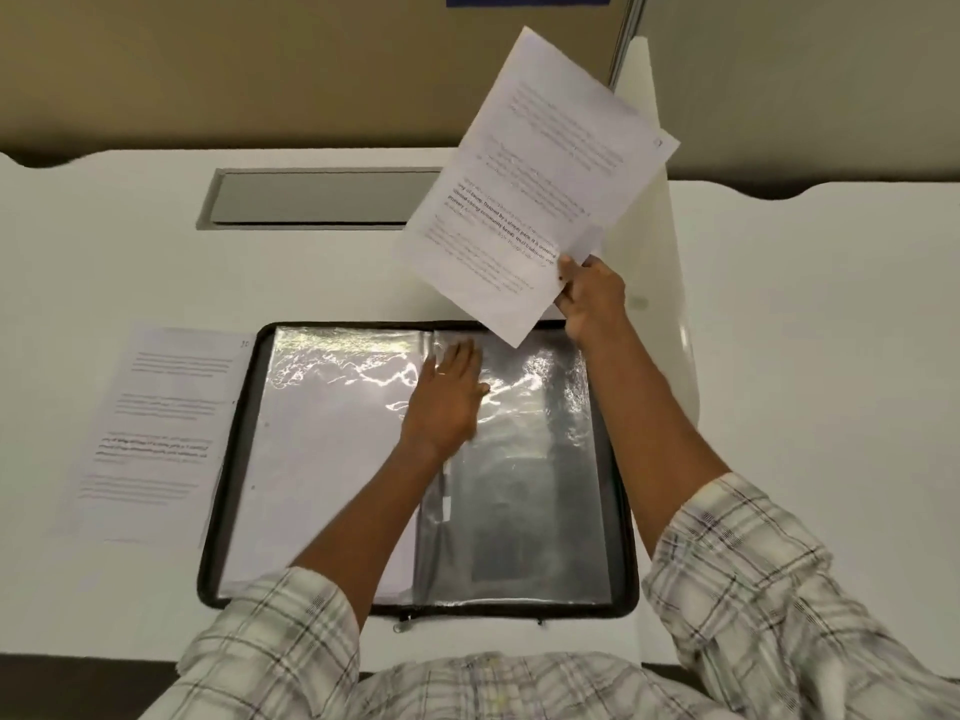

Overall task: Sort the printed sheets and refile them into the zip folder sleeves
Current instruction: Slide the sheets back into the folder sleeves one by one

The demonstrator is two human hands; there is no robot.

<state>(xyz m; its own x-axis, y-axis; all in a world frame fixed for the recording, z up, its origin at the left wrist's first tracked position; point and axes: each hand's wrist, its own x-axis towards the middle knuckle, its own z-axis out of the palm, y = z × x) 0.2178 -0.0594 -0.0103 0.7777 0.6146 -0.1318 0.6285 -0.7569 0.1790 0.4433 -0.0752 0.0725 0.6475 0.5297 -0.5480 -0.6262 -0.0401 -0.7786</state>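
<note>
Right hand (pixel 592 293) pinches the sheets (pixel 530 184) by 1 corner, at 1 o'clock over the folder (pixel 234 459); left hand (pixel 447 402) rests flat, fingers (pixel 460 358) straight, on a sleeve (pixel 540 433). Corner-held, the sheets may fan or slip.

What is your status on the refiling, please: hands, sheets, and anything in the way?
Left hand flat on open zip folder sleeve. Right hand holds printed sheets raised above it. Loose sheet lies left of folder. Nothing else in the way.
</note>
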